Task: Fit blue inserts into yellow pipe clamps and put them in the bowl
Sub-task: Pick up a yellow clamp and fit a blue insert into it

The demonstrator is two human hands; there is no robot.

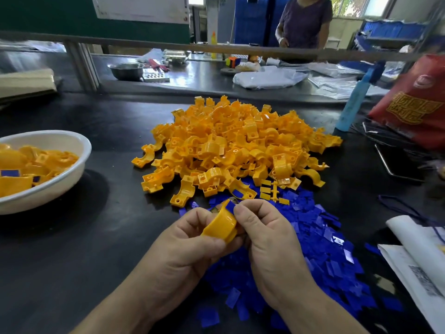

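Left hand: the left hand is wrapped round one yellow pipe clamp, thumb under its curved back, fingers curled over the top.
Right hand: the right hand pinches one blue insert between thumb and forefinger, right at the clamp's far end; the other fingers are tucked in.
Clamp and insert: touching, held just above the table; I cannot tell whether the insert is seated.
Clamp pile: there's the big heap of yellow clamps just beyond both hands, far too many to count.
Insert pile: the spread of loose blue inserts runs under the right hand and out to its right, uncountable too.
Bowl: one white bowl well off to the left of the left hand, partly filled with yellow clamps, a couple of blue patches showing among them.
Writing, bag: one red bag far beyond the right hand carries a gold square of seal-style characters and a round emblem; not legible.
Writing, paper: sheets of paper to the right of the right hand show a dark printed block, too blurred to read.
Bottle: one light blue bottle stands beside the bag.
Background: one steel bowl and one standing person, far beyond the hands.
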